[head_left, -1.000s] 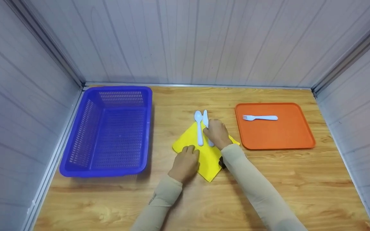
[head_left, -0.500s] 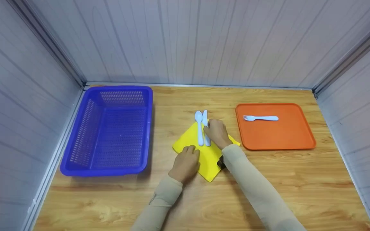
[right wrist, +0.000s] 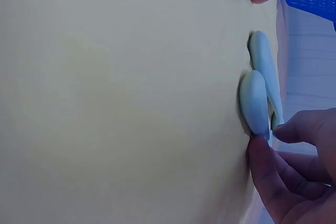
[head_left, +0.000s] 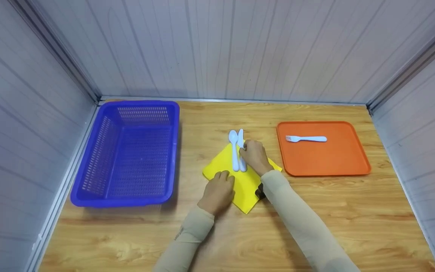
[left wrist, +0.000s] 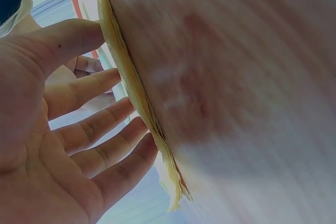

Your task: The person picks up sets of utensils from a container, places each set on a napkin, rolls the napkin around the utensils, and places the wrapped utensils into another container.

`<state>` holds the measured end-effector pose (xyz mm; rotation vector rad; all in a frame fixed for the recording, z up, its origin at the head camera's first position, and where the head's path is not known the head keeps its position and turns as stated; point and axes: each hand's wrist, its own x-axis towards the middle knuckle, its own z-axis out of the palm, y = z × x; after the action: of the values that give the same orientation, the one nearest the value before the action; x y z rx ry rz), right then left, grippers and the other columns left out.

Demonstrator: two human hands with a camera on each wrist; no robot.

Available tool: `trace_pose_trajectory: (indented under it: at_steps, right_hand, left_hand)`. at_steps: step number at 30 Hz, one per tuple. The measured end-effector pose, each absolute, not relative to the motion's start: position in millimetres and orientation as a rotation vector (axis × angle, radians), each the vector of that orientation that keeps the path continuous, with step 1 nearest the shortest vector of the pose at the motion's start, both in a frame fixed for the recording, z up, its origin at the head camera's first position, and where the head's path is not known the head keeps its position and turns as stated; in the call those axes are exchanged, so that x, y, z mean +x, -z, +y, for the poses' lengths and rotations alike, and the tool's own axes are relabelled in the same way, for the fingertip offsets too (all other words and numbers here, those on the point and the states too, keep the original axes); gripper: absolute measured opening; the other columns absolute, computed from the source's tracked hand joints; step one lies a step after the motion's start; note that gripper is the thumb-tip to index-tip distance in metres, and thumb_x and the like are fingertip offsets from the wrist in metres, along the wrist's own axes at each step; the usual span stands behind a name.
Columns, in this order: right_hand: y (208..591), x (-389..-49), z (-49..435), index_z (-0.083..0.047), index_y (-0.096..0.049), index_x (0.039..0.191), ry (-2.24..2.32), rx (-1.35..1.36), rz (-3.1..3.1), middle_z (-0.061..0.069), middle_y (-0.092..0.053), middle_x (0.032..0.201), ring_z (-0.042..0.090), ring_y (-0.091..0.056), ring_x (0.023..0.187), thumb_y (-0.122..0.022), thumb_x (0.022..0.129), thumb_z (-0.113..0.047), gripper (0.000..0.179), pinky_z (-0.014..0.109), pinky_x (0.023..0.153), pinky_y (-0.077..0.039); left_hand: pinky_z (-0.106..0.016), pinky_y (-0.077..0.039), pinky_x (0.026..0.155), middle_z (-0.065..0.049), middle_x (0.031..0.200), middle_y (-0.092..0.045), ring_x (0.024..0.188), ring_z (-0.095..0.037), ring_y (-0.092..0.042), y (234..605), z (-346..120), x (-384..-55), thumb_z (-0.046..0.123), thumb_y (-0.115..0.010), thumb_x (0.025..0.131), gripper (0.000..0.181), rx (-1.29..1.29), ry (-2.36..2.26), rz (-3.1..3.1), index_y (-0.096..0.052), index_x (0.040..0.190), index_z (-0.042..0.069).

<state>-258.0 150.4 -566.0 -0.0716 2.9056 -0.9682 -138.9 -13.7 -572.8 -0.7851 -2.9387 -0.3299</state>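
Note:
A yellow cloth napkin [head_left: 246, 194] lies with one corner toward me. A white spoon [head_left: 234, 149] and a white table knife [head_left: 241, 136] lie side by side on it, their heads past its far corner. My right hand [head_left: 256, 155] pinches the knife between thumb and fingers; in the right wrist view the knife's handle [right wrist: 254, 100] is close beside the spoon's handle [right wrist: 264, 59]. My left hand [head_left: 218, 192] rests on the napkin's near left edge; in the left wrist view its spread fingertips [left wrist: 142, 129] touch the folded cloth layers.
A blue slotted basket [head_left: 174, 151] stands at the left. On the right lies an orange tray [head_left: 330, 160] with a white fork [head_left: 308, 139] on it. Pale panel walls [head_left: 217, 49] enclose the wooden table [head_left: 353, 219] at the back and sides.
The knife's handle end has swung left toward the spoon in my right hand, so the two now lie closer and more nearly parallel. My left hand stays in place.

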Motion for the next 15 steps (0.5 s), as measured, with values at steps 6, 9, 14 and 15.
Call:
trace_pose_trajectory:
  at_steps: [6,9,14,15]
  right_hand:
    - [566.3,-258.2,150.8,0.000,-0.066,0.082,0.977,-0.062,2.899,0.004,-0.053,0.068,0.014,-0.047,0.057,-0.062,0.092,-0.008,0.013,0.025,0.050,-0.040]
    - [566.5,-258.1,150.7,0.000,-0.067,0.084,0.990,-0.053,2.888,0.005,-0.055,0.069,0.013,-0.048,0.057,-0.062,0.092,-0.008,0.012,0.025,0.050,-0.040]
    - [565.9,-257.8,151.4,0.002,-0.068,0.086,0.980,-0.074,2.904,0.004,-0.054,0.069,0.013,-0.046,0.056,-0.061,0.092,-0.007,0.013,0.025,0.049,-0.039]
    - [565.6,-257.6,151.7,0.003,-0.068,0.086,0.974,-0.082,2.910,0.004,-0.054,0.069,0.013,-0.046,0.056,-0.060,0.092,-0.007,0.013,0.025,0.050,-0.039]
  left_hand:
    - [-0.044,-0.055,0.083,-0.020,0.117,-0.061,0.105,-0.036,-0.060,572.6,-14.2,-138.5,0.012,-0.068,0.088,0.026,-0.788,0.331,-2.937,-0.068,0.110,-0.001]
    - [-0.043,-0.056,0.082,-0.019,0.116,-0.061,0.104,-0.035,-0.060,571.3,-14.3,-138.1,0.012,-0.068,0.088,0.026,-0.786,0.318,-2.948,-0.068,0.110,-0.001]
    - [-0.040,-0.056,0.078,-0.017,0.111,-0.062,0.099,-0.033,-0.061,572.4,-14.5,-137.4,0.012,-0.069,0.087,0.020,-0.802,0.306,-2.898,-0.068,0.103,0.000]
    - [-0.040,-0.056,0.078,-0.017,0.110,-0.062,0.098,-0.033,-0.061,572.6,-14.5,-137.2,0.012,-0.069,0.086,0.019,-0.808,0.306,-2.889,-0.068,0.101,0.001]
